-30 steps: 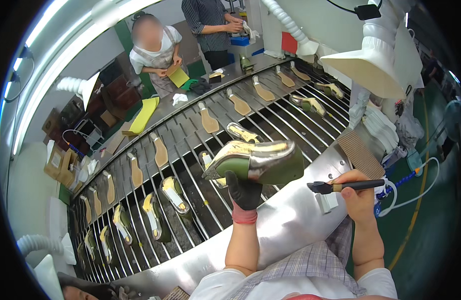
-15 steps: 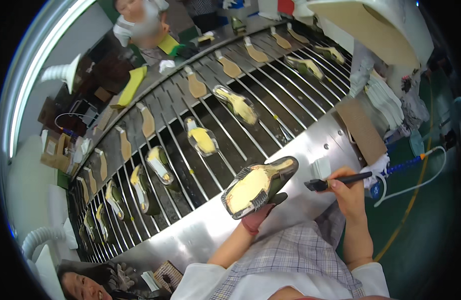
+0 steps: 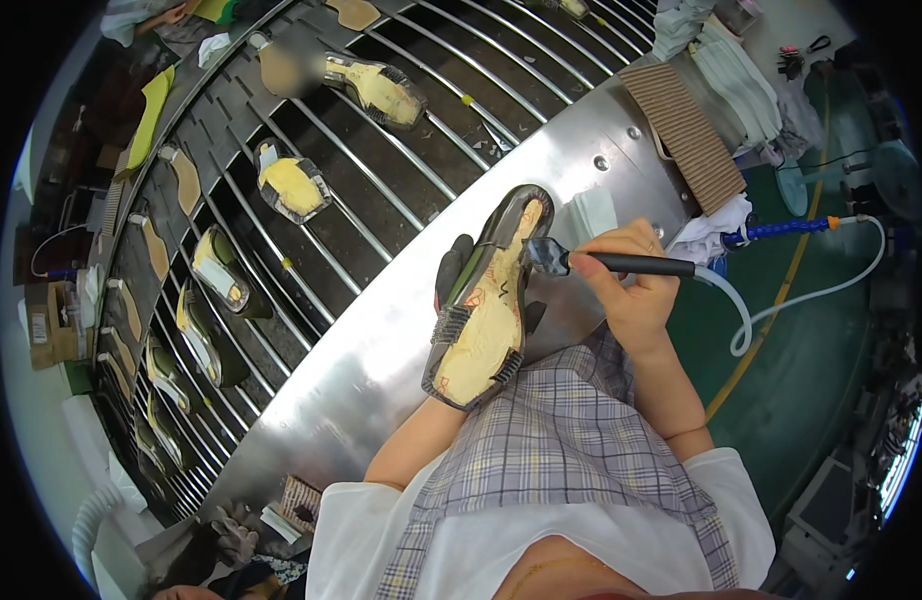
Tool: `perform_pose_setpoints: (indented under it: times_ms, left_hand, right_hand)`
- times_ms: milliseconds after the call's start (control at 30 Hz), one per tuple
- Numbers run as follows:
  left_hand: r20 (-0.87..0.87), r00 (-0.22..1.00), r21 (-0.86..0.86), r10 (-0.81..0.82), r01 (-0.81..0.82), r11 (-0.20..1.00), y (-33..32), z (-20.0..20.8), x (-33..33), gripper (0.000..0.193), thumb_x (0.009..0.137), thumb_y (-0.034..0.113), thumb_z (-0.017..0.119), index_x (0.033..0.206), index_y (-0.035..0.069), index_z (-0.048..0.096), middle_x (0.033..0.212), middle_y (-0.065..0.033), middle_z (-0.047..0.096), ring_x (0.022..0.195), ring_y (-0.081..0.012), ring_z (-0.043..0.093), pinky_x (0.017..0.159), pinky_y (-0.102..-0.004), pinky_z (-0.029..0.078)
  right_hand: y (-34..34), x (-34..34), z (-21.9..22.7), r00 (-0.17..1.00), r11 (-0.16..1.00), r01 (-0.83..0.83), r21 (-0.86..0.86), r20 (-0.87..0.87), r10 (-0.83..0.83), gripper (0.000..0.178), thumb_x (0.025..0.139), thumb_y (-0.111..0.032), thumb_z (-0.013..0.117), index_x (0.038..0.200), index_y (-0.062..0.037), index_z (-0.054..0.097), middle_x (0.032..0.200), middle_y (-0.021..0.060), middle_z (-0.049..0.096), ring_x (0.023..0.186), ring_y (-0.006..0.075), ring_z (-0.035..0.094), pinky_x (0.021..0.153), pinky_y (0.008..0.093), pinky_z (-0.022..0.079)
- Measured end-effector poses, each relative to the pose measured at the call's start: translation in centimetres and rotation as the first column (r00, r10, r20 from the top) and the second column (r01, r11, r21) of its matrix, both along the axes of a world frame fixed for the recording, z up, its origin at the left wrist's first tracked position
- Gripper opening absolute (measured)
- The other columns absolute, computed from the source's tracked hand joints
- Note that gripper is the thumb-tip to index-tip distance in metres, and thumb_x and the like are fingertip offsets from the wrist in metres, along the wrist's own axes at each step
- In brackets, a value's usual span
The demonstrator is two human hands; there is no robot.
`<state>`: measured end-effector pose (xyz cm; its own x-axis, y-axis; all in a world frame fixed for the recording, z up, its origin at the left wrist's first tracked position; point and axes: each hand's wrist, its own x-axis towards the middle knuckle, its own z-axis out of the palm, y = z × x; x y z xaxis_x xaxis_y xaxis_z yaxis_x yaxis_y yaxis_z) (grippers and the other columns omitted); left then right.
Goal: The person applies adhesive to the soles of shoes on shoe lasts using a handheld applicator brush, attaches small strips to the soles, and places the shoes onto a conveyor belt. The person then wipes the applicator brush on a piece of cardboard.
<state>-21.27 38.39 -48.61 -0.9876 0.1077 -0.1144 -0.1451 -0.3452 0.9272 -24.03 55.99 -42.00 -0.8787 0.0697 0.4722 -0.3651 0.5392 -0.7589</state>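
Note:
My left hand [image 3: 452, 268], in a dark and reddish glove, grips a shoe upper on its last [image 3: 481, 330] from beneath. The shoe lies bottom side up, showing a cream underside with dark pleated edges. Most of that hand is hidden under it; dark fingertips show at both sides. In my bare right hand [image 3: 638, 283] is a glue brush [image 3: 631, 263] with a black handle and a pale hose at its rear end. Its dark bristles lie at the narrow waist of the underside, near the heel, and appear to touch it.
Beyond a metal ledge [image 3: 356, 335], a curved conveyor of metal rods carries several lasted shoes [image 3: 293, 187] and tan insoles [image 3: 181, 180]. Corrugated cardboard [image 3: 684, 135] and stacked white cloths [image 3: 733, 85] sit at the right. Another person's hand [image 3: 166, 18] shows at the upper left.
The brush has moved left from beside the shoe onto its underside. The shoe has come nearer my body and turned more upright in view. My head view has shifted down and right.

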Motion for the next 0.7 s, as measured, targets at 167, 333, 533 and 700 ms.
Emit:
perform_pose_setpoints:
  times_ms: [167, 333, 533, 700]
  left_hand:
    - [-0.096, 0.965, -0.721, -0.243, 0.101, 0.685, -1.0, -1.1, 0.0, 0.067, 0.089, 0.04, 0.061, 0.144, 0.009, 0.038, 0.145, -0.011, 0.042, 0.137, -0.0308, 0.037, 0.115, -0.047, 0.03]
    - [0.298, 0.937, 0.489, -0.18, 0.012, 0.872, -0.8, -1.8, 0.4, 0.063, 0.093, 0.051, 0.051, 0.141, 0.01, 0.046, 0.144, -0.0127, 0.045, 0.138, -0.036, 0.035, 0.118, -0.0498, 0.025]
    - [0.325, 0.946, 0.565, -0.008, -0.188, 0.804, -0.5, -2.6, 0.6, 0.079, 0.085, 0.002, 0.068, 0.151, 0.01, 0.025, 0.152, -0.007, 0.033, 0.132, -0.0224, 0.044, 0.106, -0.039, 0.044]
    - [0.076, 0.996, 0.016, 0.05, -0.051, 0.999, 0.3, -2.2, 1.3, 0.09, 0.078, 0.003, 0.075, 0.151, 0.01, 0.023, 0.15, -0.01, 0.036, 0.128, -0.0239, 0.048, 0.104, -0.0415, 0.045]
  right_hand:
    - [-0.8, -0.7, -1.2, 0.979, 0.988, 0.018, 0.151, -0.204, 0.014, 0.02, 0.07, -0.016, 0.086, 0.079, -0.0071, 0.07, 0.076, 0.0021, 0.065, 0.066, 0.0176, 0.054, 0.056, 0.0286, 0.043]
    - [-1.5, -1.3, -1.2, 0.94, 0.904, 0.176, 0.389, -0.339, -0.038, 0.028, 0.065, -0.019, 0.088, 0.08, -0.0062, 0.068, 0.076, 0.0018, 0.064, 0.064, 0.0187, 0.055, 0.054, 0.0273, 0.043]
    - [-0.3, -0.5, -1.3, 0.992, 0.993, -0.117, 0.026, -0.042, 0.118, 0.018, 0.074, -0.018, 0.083, 0.082, -0.007, 0.071, 0.075, 0.0005, 0.064, 0.064, 0.0133, 0.053, 0.055, 0.0252, 0.039]
    - [1.8, -2.1, -2.5, 0.985, 0.992, 0.013, -0.128, 0.171, 0.009, 0.01, 0.082, -0.014, 0.077, 0.086, -0.0058, 0.073, 0.077, -0.0004, 0.065, 0.065, 0.0081, 0.046, 0.054, 0.0236, 0.034]
